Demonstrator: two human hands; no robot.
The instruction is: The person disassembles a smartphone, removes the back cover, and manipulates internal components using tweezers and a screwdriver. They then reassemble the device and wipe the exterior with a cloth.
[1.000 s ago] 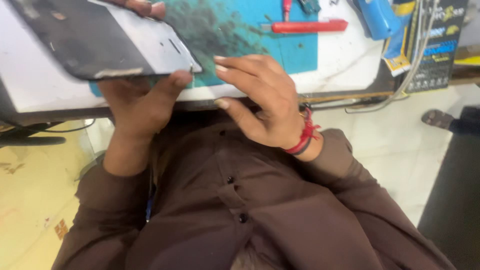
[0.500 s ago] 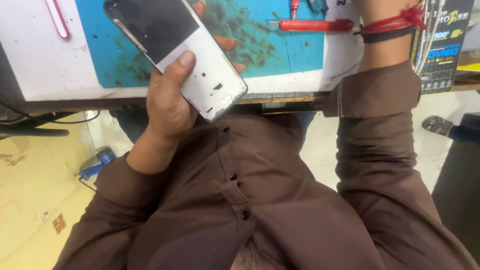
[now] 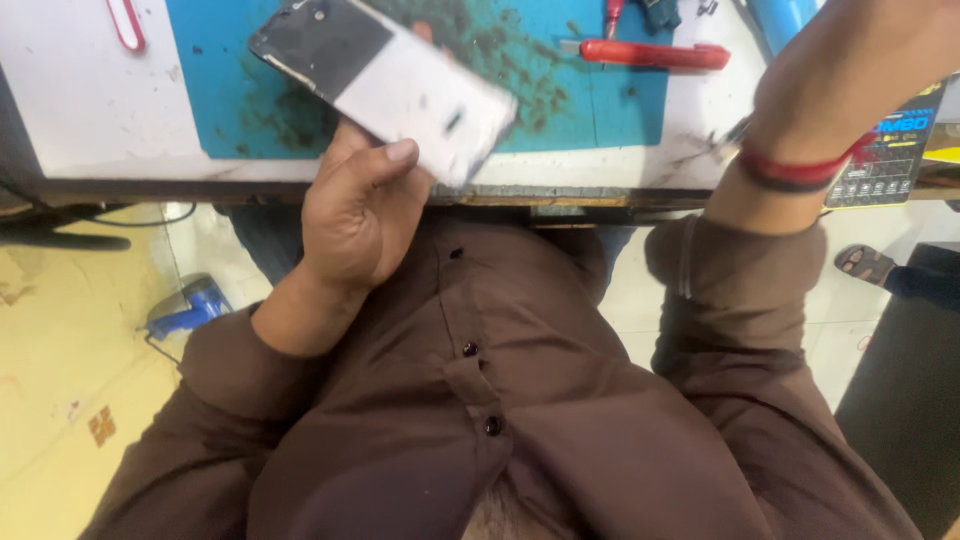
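On the floor at the far left, below the desk's near edge, lies a blue tool (image 3: 185, 308). Up on the desk (image 3: 80, 110), a pink-red handled tool (image 3: 125, 22) rests near its left part, beside the blue work mat (image 3: 225, 100). The left hand (image 3: 355, 205) is clenched around the lower end of a phone frame (image 3: 385, 80), thumb pressed on its white face; the frame is held tilted over the desk's near edge, above the mat, its dark end pointing toward the far left. Further right, a red-handled screwdriver (image 3: 650, 55) lies on the mat near the far edge. The right forearm rises out of view at the right, so its hand's state cannot be told. This looks like the handling stage of phone repair; the next move probably calls for a steady hold on the frame while the right hand brings something.
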